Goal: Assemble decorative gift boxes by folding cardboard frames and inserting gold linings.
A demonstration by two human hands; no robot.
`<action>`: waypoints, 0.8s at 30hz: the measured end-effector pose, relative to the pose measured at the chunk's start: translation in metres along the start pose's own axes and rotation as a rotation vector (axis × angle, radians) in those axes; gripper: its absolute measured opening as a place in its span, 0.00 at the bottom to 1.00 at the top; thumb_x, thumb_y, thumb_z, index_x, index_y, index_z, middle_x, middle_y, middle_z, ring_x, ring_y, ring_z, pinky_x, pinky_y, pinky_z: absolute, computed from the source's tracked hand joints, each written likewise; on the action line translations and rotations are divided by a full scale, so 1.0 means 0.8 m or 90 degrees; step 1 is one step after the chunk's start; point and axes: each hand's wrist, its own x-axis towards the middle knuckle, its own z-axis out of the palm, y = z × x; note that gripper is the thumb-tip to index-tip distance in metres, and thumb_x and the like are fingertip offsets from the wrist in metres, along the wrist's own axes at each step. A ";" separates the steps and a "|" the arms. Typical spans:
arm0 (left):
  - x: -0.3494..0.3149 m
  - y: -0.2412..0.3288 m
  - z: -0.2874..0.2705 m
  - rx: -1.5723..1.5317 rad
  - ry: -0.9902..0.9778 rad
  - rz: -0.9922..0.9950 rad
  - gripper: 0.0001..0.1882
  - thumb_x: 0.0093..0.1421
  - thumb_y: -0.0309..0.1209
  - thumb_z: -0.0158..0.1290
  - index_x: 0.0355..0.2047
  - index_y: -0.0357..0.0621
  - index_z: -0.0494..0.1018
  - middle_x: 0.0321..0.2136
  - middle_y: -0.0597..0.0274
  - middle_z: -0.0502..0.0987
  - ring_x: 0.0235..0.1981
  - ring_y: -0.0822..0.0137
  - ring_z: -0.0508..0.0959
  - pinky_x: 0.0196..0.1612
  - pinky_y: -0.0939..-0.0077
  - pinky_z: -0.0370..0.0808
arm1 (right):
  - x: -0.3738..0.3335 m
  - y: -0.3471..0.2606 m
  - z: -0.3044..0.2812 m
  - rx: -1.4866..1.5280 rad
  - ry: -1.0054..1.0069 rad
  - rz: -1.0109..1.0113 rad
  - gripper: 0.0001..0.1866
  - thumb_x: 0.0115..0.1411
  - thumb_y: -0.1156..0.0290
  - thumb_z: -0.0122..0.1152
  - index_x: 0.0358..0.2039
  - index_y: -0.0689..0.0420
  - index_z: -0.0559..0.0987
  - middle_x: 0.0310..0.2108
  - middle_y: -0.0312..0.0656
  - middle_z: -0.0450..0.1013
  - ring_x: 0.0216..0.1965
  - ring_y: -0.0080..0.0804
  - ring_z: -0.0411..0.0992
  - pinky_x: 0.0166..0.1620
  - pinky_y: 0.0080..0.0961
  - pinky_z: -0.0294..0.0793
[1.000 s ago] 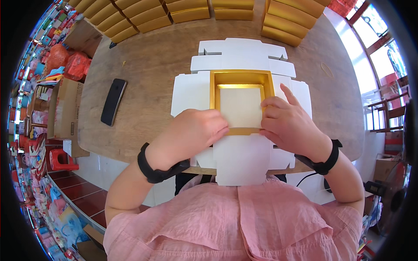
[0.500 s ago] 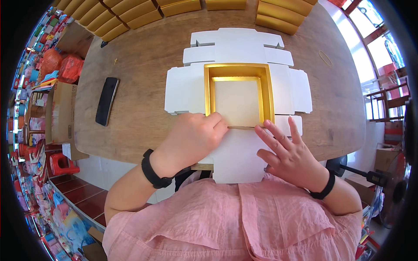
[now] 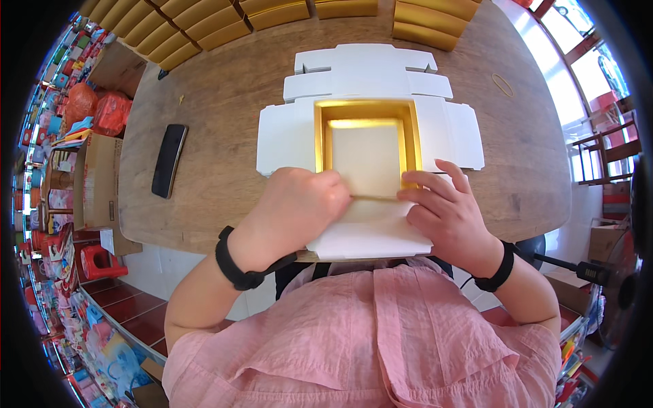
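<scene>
A square gold cardboard frame (image 3: 415, 136) with raised walls stands on a flat white die-cut box blank (image 3: 371, 85) whose flaps spread to all sides. My left hand (image 3: 299, 207) is curled closed at the frame's near left corner, fingers pressed together on its near wall; the thumb is hidden. At the near right corner, my right hand (image 3: 449, 211) grips the same wall with bent fingers, the little finger lifted. Between the hands only the thin top edge of that wall shows. The blank's near flap (image 3: 371, 239) reaches the table edge below my hands.
Rows of gold boxes (image 3: 218, 27) line the table's far side, with another gold stack (image 3: 432, 24) at far right. A black phone (image 3: 169, 161) lies left on the wooden table (image 3: 224, 122). A rubber band (image 3: 502, 84) lies at right. Cardboard boxes (image 3: 98, 180) stand beyond the left edge.
My right fingers have closed in from spread to bent around the near right corner. The near white flap has tilted, its end now farther from my shirt. My left hand stays at its corner.
</scene>
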 end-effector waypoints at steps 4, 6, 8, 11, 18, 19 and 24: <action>-0.002 0.011 -0.009 0.030 -0.075 0.018 0.08 0.57 0.33 0.59 0.22 0.46 0.77 0.22 0.65 0.74 0.23 0.60 0.78 0.25 0.65 0.75 | -0.001 -0.001 0.005 0.126 0.040 0.020 0.14 0.38 0.78 0.67 0.26 0.54 0.74 0.33 0.35 0.76 0.49 0.33 0.75 0.64 0.53 0.62; -0.001 0.001 -0.012 -0.048 -0.080 0.033 0.04 0.56 0.31 0.59 0.27 0.45 0.78 0.24 0.63 0.75 0.25 0.60 0.79 0.27 0.67 0.75 | 0.000 -0.002 0.009 0.158 0.058 0.041 0.14 0.38 0.80 0.68 0.26 0.54 0.73 0.31 0.34 0.77 0.45 0.31 0.77 0.64 0.54 0.61; -0.009 -0.011 -0.011 -0.126 -0.085 0.049 0.04 0.56 0.29 0.59 0.31 0.45 0.79 0.26 0.61 0.77 0.27 0.59 0.79 0.29 0.68 0.76 | 0.002 -0.002 0.012 0.223 0.093 0.097 0.15 0.40 0.81 0.69 0.26 0.53 0.72 0.30 0.34 0.77 0.41 0.31 0.78 0.66 0.54 0.59; -0.021 -0.028 -0.009 -0.336 -0.031 0.049 0.12 0.58 0.26 0.59 0.43 0.42 0.78 0.34 0.60 0.79 0.30 0.64 0.80 0.34 0.72 0.76 | 0.007 -0.001 0.012 0.250 0.054 0.123 0.15 0.46 0.81 0.69 0.28 0.53 0.70 0.28 0.33 0.76 0.36 0.31 0.78 0.67 0.54 0.58; -0.006 -0.011 -0.007 -0.628 -0.105 -0.327 0.26 0.62 0.27 0.60 0.59 0.42 0.66 0.40 0.55 0.78 0.29 0.67 0.77 0.34 0.75 0.74 | 0.004 0.000 0.017 0.402 0.106 0.233 0.32 0.56 0.81 0.63 0.62 0.56 0.66 0.24 0.33 0.72 0.29 0.34 0.74 0.69 0.52 0.55; -0.004 -0.006 -0.006 -0.649 -0.031 -0.316 0.27 0.61 0.29 0.60 0.59 0.43 0.65 0.36 0.51 0.79 0.26 0.60 0.78 0.34 0.70 0.75 | 0.004 -0.001 0.018 0.367 0.102 0.219 0.38 0.56 0.81 0.63 0.66 0.56 0.61 0.24 0.33 0.71 0.28 0.34 0.74 0.69 0.52 0.55; -0.007 0.016 -0.015 -0.306 0.125 -0.215 0.33 0.54 0.31 0.66 0.59 0.44 0.67 0.44 0.52 0.77 0.36 0.58 0.78 0.41 0.66 0.74 | 0.008 -0.002 0.017 0.334 0.111 0.212 0.43 0.57 0.81 0.62 0.72 0.56 0.55 0.21 0.34 0.69 0.25 0.32 0.72 0.69 0.50 0.55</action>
